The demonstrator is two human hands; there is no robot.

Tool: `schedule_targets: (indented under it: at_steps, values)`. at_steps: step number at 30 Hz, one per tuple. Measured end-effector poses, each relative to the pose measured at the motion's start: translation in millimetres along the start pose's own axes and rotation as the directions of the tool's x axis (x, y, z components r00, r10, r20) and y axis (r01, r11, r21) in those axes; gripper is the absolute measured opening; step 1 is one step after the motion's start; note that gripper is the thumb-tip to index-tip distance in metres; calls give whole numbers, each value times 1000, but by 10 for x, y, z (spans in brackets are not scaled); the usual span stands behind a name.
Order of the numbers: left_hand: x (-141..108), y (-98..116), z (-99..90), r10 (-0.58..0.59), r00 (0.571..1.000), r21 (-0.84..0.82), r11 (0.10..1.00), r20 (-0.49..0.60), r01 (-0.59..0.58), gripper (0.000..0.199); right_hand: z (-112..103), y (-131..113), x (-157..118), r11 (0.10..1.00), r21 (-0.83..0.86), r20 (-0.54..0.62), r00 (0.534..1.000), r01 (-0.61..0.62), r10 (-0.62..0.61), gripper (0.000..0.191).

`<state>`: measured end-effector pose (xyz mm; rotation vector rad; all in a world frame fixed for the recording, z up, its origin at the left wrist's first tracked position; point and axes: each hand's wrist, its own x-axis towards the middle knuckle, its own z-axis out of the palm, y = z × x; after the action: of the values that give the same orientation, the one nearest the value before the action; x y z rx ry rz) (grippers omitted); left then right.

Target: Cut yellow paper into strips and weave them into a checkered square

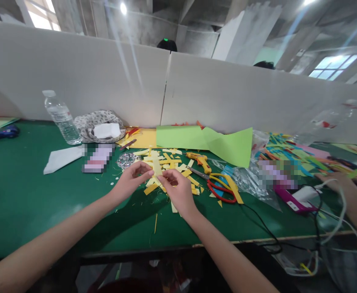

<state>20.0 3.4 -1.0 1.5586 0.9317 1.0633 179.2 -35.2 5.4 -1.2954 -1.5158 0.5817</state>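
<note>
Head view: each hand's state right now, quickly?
Left hand: closed, thumb and fingers pinching a pale yellow strip.
Right hand: closed, fingertips pinching the same strip.

Head view, facing forward, angled down; near green table [29, 191]

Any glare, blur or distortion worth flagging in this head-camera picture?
Head view throughout: glare streaks slant past the ceiling lamp onto the partition; the far-right bottle looks smeared; the left bottle leans, probably wide-angle stretch; pixelation masks two patches on the table; the left hand and right hand read fairly clearly.
</note>
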Motion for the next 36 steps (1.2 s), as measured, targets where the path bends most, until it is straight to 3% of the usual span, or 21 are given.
schedule_targets:
  at_steps: [3, 6, 8, 10, 12, 14, 16, 17, 18, 20, 23, 26, 28, 30, 31, 34, 36]
  values:
    - [-70, -82, 28, -79, 997, -196, 978, -11, 75, 28, 99, 34, -74, 1000, 10, 68, 998, -13, 12, 19]
    - [-111, -118, 44, -101, 994, -232, 969, -33, 90, 31, 194, 39, -125, 999, -9, 173, 984, 52, -49, 20]
    - [-104, -131, 15, -94, 990, -219, 973, -105, 69, 30, 122, 39, -76, 991, -66, 226, 969, 116, -98, 25]
    - [-84, -143, -35, -101, 982, -214, 975, -160, 65, 29, -138, 79, 58, 957, -253, 219, 972, 141, -85, 33]
    - [-65, -153, -80, -124, 978, -223, 971, -166, 85, 31, -567, 185, 230, 825, -564, 40, 999, 41, -22, 27]
    - [-55, -161, -101, -159, 977, -230, 965, -142, 123, 36, -1053, 344, 362, 554, -824, -134, 991, -123, 21, 26]
    - [-55, -167, -97, -192, 975, -227, 960, -110, 163, 40, -1455, 504, 400, 265, -910, -258, 935, -320, 243, 33]
    - [-57, -170, -89, -197, 976, -221, 960, -98, 172, 41, -1594, 567, 381, 171, -910, -303, 888, -377, 345, 33]
    - [-60, -172, -80, -192, 977, -214, 962, -90, 170, 40, -1687, 611, 342, 127, -920, -293, 868, -370, 400, 29]
    - [-69, -175, -61, -176, 982, -210, 965, -67, 159, 38, -1761, 637, 235, 100, -931, -284, 871, -350, 401, 27]
    - [-85, -180, -39, -169, 985, -241, 957, -18, 160, 39, -1717, 560, 108, 130, -933, -280, 905, -335, 320, 31]
    - [-102, -182, -20, -174, 983, -226, 957, 52, 182, 42, -1586, 438, 71, 226, -922, -267, 939, -314, 215, 27]
    - [-114, -181, -9, -185, 976, -194, 959, 115, 205, 43, -1425, 359, 62, 426, -879, -226, 974, -214, 22, 21]
    - [-129, -177, 2, -192, 965, -166, 961, 178, 222, 42, -1192, 278, 39, 639, -769, -160, 970, -6, -183, 19]
    - [-138, -174, 9, -189, 960, -151, 963, 205, 222, 41, -1059, 236, 22, 717, -692, -108, 969, 89, -224, 19]
    - [-171, -157, 41, -184, 944, -116, 968, 274, 222, 37, -672, 112, -11, 835, -518, -1, 976, 188, -220, 16]
    - [-194, -139, 66, -189, 935, -108, 967, 300, 230, 34, -483, 45, 4, 902, -397, 28, 984, 172, -175, 15]
